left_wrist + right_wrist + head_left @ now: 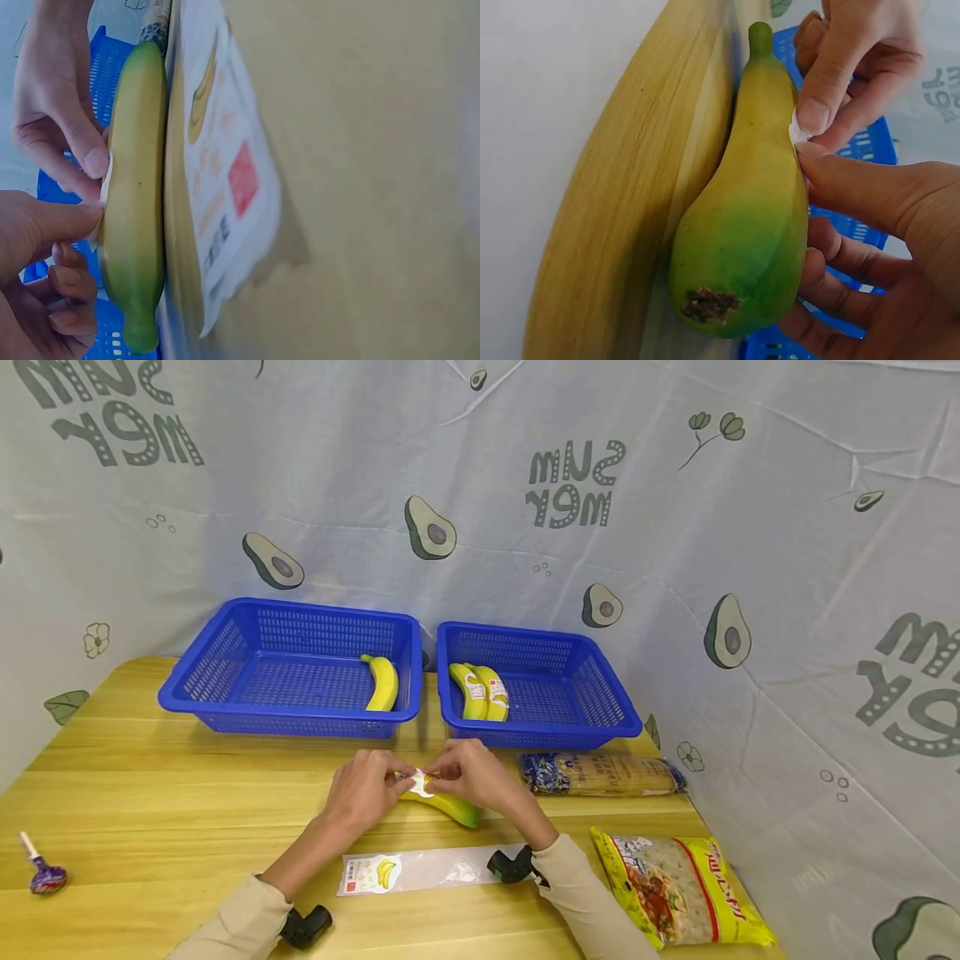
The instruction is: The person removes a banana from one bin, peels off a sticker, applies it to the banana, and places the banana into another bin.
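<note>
both hands are working on one banana (442, 802) that's lying on the wooden table (187, 777), a bit in front of the gap between the two blue baskets. the left hand (365, 789) and the right hand (471, 774) both have thumb and fingertips pinched on a small white sticker (418, 782) sitting on top of the banana, so both are closed on that sticker, not on the fruit itself. in the right wrist view the banana is yellow going green toward the blunt end, with a brown scab at the tip, and the sticker (798, 133) is just a sliver of white between the fingertips. the left wrist view shows the same pinch from the other side, banana (135, 195) resting on the tabletop next to a clear plastic sleeve (225, 172) with a banana picture and a red mark printed on it. that sleeve (431, 868) lies flat on the table just in front of the hands. the left basket (225, 668) has one loose banana (382, 682) in it, the right basket (570, 685) has two stickered bananas (480, 692) side by side. off to the right there's a long pack of noodles (600, 774) and a yellow snack bag (678, 887), and a lollipop (41, 870) way over at the left edge of the table.
</note>
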Motion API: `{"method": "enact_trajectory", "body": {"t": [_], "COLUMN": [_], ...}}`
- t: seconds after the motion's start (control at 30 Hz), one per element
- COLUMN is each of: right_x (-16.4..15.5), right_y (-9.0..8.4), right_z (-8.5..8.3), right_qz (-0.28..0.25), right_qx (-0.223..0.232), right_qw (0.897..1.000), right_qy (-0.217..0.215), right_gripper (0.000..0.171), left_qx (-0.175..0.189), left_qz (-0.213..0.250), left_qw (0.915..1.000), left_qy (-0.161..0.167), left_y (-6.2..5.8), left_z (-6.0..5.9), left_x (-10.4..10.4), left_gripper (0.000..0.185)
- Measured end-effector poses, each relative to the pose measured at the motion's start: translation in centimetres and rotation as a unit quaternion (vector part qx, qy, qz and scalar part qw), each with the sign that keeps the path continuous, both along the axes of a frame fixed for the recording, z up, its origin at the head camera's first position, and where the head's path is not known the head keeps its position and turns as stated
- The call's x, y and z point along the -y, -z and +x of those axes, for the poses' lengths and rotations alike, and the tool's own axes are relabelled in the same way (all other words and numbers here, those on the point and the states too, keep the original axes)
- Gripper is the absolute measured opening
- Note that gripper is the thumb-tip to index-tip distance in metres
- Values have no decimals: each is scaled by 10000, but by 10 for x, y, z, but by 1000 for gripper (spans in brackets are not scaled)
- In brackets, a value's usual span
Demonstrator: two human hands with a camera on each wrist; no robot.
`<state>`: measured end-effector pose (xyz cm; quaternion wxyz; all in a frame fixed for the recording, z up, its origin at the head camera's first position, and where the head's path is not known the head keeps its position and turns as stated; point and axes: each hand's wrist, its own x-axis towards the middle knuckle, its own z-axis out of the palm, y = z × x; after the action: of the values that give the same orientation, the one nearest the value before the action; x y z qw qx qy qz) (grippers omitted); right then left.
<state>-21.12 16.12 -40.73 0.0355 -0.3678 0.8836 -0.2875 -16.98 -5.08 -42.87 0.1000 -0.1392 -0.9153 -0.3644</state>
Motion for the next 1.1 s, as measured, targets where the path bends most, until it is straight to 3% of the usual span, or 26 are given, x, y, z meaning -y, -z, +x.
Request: {"method": "enact_trajectory", "body": {"t": [0.27, 0.57, 0.83, 1.1], "right_x": [0, -7, -9, -10], "right_y": [0, -3, -8, -11], "right_z": [-2, -3, -2, -2], "right_qz": [89, 21, 224, 517], "right_qx": [27, 432, 469, 214], "right_qw": [9999, 9989, 9986, 9984], "right_qy": [73, 169, 48, -30], "right_gripper": [20, 22, 22, 20], "left_qx": [469, 867, 884, 860], "left_qz": [-7, 103, -111, -380], "left_qw": [9989, 9959, 9954, 9954], "left_qy": [-76, -242, -339, -206], "left_y": [-4, -7, -10, -14], "left_z": [-6, -9, -8, -5], "left_x": [12, 18, 17, 19], "left_gripper": [19, 20, 23, 31]}}
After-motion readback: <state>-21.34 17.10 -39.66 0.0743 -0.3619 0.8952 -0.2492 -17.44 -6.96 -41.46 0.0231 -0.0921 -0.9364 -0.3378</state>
